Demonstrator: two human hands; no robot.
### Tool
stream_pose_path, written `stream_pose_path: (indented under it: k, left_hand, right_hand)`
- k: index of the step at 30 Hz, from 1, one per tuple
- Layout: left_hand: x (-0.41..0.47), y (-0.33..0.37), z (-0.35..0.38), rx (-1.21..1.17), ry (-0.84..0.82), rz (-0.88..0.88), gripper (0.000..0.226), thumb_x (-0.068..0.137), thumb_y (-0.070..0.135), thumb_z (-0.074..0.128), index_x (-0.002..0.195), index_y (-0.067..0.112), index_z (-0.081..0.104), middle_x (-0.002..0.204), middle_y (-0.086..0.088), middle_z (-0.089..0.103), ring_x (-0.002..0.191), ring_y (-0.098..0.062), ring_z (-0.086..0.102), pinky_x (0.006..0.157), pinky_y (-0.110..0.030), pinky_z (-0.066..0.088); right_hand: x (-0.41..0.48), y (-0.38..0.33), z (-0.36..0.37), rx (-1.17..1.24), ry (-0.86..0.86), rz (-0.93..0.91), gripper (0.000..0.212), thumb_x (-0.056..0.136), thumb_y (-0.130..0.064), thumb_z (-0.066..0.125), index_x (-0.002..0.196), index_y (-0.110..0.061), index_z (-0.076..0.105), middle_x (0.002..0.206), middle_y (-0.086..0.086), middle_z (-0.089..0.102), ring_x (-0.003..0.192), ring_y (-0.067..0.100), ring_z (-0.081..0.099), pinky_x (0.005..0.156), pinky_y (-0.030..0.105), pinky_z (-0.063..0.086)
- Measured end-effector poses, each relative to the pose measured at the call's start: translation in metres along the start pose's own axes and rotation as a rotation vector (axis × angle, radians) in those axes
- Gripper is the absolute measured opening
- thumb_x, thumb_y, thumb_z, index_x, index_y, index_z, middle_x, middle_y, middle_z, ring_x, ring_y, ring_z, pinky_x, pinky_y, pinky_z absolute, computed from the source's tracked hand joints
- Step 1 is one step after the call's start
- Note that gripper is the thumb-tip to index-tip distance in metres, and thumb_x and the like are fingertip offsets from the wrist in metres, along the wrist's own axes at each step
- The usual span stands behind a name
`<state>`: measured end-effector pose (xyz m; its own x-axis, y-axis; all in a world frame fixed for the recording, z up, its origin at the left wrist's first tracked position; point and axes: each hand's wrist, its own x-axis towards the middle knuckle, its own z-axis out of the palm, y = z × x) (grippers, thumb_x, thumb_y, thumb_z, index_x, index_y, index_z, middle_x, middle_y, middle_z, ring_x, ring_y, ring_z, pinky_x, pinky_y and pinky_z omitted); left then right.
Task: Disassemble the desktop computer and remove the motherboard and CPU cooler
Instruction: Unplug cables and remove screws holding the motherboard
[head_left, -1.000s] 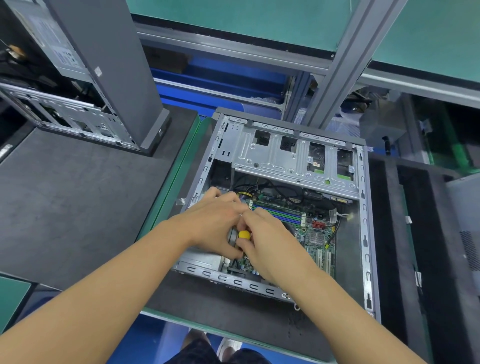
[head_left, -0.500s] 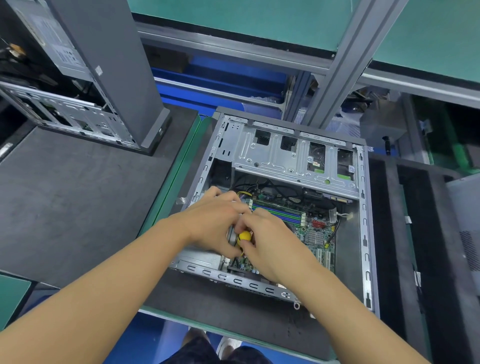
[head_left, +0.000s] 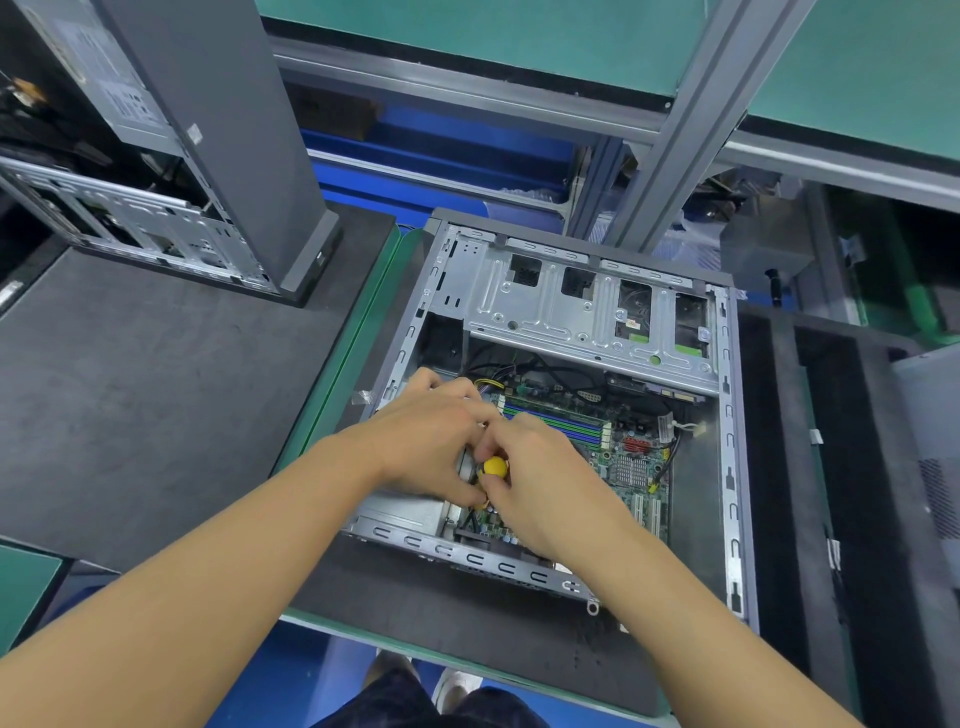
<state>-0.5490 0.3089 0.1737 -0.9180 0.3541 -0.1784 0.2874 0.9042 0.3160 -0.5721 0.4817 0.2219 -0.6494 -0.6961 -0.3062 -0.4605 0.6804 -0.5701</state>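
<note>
An open desktop case (head_left: 730, 467) lies flat on a dark mat, its side panel off. Inside, the green motherboard (head_left: 623, 457) shows blue memory slots and a small silver heatsink. Both hands meet over the board's left part, hiding the CPU cooler except a sliver of grey metal. My right hand (head_left: 540, 483) is closed around a yellow-handled screwdriver (head_left: 493, 467), which stands upright. My left hand (head_left: 426, 441) rests beside it with fingers curled around the screwdriver's upper part and the cooler area. A silver drive cage (head_left: 571, 306) spans the far end of the case.
A second, upright open case (head_left: 208, 156) stands at the far left on a dark foam mat (head_left: 130, 389). An aluminium frame post (head_left: 691, 130) rises behind the case. More dark foam and a grey panel (head_left: 930, 467) lie to the right. Blue bins sit behind.
Both hands stay over the cooler area; the right hand's fingers have shifted slightly around the yellow handle. The case has not moved.
</note>
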Motion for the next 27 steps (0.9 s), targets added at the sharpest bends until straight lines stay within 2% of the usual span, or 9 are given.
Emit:
stream_pose_path:
  k: [3, 5, 9, 13, 17, 19, 22, 25, 27]
  left_hand:
    - [0.0015, -0.0001, 0.0003, 0.018, 0.008, -0.017, 0.040, 0.063, 0.069, 0.049, 0.075, 0.033, 0.061, 0.097, 0.026, 0.054, 0.107, 0.001, 0.037, 0.091, -0.030, 0.022]
    - [0.0010, 0.0024, 0.0014, 0.009, 0.041, -0.030, 0.034, 0.062, 0.065, 0.051, 0.070, 0.032, 0.055, 0.088, 0.025, 0.051, 0.100, -0.001, 0.038, 0.089, -0.032, 0.026]
    - [-0.0014, 0.0061, 0.0021, 0.014, 0.083, -0.031, 0.032, 0.060, 0.066, 0.052, 0.057, 0.035, 0.043, 0.078, 0.031, 0.042, 0.094, 0.000, 0.035, 0.087, -0.035, 0.030]
    - [-0.0008, 0.0040, -0.0010, 0.013, 0.032, -0.007, 0.033, 0.063, 0.068, 0.056, 0.070, 0.036, 0.052, 0.085, 0.026, 0.048, 0.101, 0.001, 0.036, 0.091, -0.035, 0.029]
    - [-0.0008, 0.0033, -0.0029, -0.031, 0.027, -0.020, 0.027, 0.064, 0.063, 0.056, 0.067, 0.038, 0.046, 0.089, 0.023, 0.055, 0.101, 0.001, 0.036, 0.094, -0.035, 0.028]
    - [-0.0003, 0.0037, -0.0015, 0.000, 0.027, -0.027, 0.029, 0.063, 0.064, 0.051, 0.065, 0.035, 0.051, 0.087, 0.024, 0.053, 0.100, 0.000, 0.036, 0.093, -0.037, 0.030]
    - [0.0000, 0.0049, 0.0012, 0.035, 0.054, -0.027, 0.037, 0.064, 0.071, 0.049, 0.065, 0.034, 0.054, 0.082, 0.033, 0.043, 0.098, 0.001, 0.033, 0.090, -0.036, 0.029]
    - [-0.0002, 0.0045, 0.0003, 0.026, 0.046, -0.016, 0.041, 0.062, 0.081, 0.054, 0.069, 0.040, 0.050, 0.083, 0.035, 0.042, 0.096, 0.002, 0.034, 0.088, -0.032, 0.026]
    - [-0.0002, 0.0035, 0.0002, 0.025, 0.044, -0.001, 0.038, 0.065, 0.075, 0.056, 0.072, 0.038, 0.052, 0.087, 0.031, 0.045, 0.099, 0.001, 0.036, 0.091, -0.033, 0.028]
  right_hand:
    - [-0.0011, 0.0005, -0.0016, 0.065, -0.030, 0.005, 0.014, 0.092, -0.016, 0.058, 0.100, -0.028, 0.057, 0.103, -0.005, 0.043, 0.089, 0.017, 0.050, 0.077, 0.031, 0.040]
    - [-0.0004, 0.0005, -0.0014, 0.109, 0.014, 0.033, 0.010, 0.091, -0.025, 0.059, 0.097, -0.027, 0.053, 0.098, -0.008, 0.043, 0.083, 0.016, 0.053, 0.073, 0.030, 0.043]
    - [0.0032, -0.0011, -0.0003, 0.031, 0.076, 0.065, 0.021, 0.089, -0.033, 0.064, 0.086, -0.018, 0.050, 0.084, -0.007, 0.050, 0.079, 0.016, 0.048, 0.055, 0.021, 0.029]
    - [0.0047, -0.0028, -0.0023, 0.016, 0.022, 0.040, 0.009, 0.090, -0.020, 0.063, 0.093, -0.024, 0.055, 0.104, -0.002, 0.052, 0.092, 0.015, 0.047, 0.071, 0.025, 0.031]
    - [0.0032, -0.0023, -0.0028, 0.071, -0.012, 0.045, 0.018, 0.089, -0.014, 0.059, 0.101, -0.025, 0.051, 0.106, -0.003, 0.048, 0.092, 0.018, 0.053, 0.079, 0.032, 0.044]
    - [0.0016, -0.0018, -0.0010, 0.112, 0.035, 0.068, 0.020, 0.088, -0.025, 0.063, 0.098, -0.024, 0.046, 0.101, -0.006, 0.046, 0.087, 0.016, 0.054, 0.075, 0.032, 0.046]
    - [0.0027, 0.0000, 0.0006, 0.049, 0.061, 0.076, 0.026, 0.087, -0.037, 0.068, 0.088, -0.022, 0.047, 0.090, -0.007, 0.051, 0.082, 0.013, 0.047, 0.061, 0.022, 0.032]
    - [0.0049, -0.0006, -0.0003, 0.030, 0.048, 0.051, 0.015, 0.089, -0.025, 0.066, 0.091, -0.021, 0.052, 0.097, -0.003, 0.053, 0.087, 0.016, 0.049, 0.065, 0.024, 0.034]
    - [0.0058, 0.0001, -0.0026, 0.034, 0.017, 0.041, 0.013, 0.089, -0.016, 0.062, 0.094, -0.025, 0.054, 0.104, -0.002, 0.051, 0.092, 0.016, 0.049, 0.072, 0.027, 0.034]
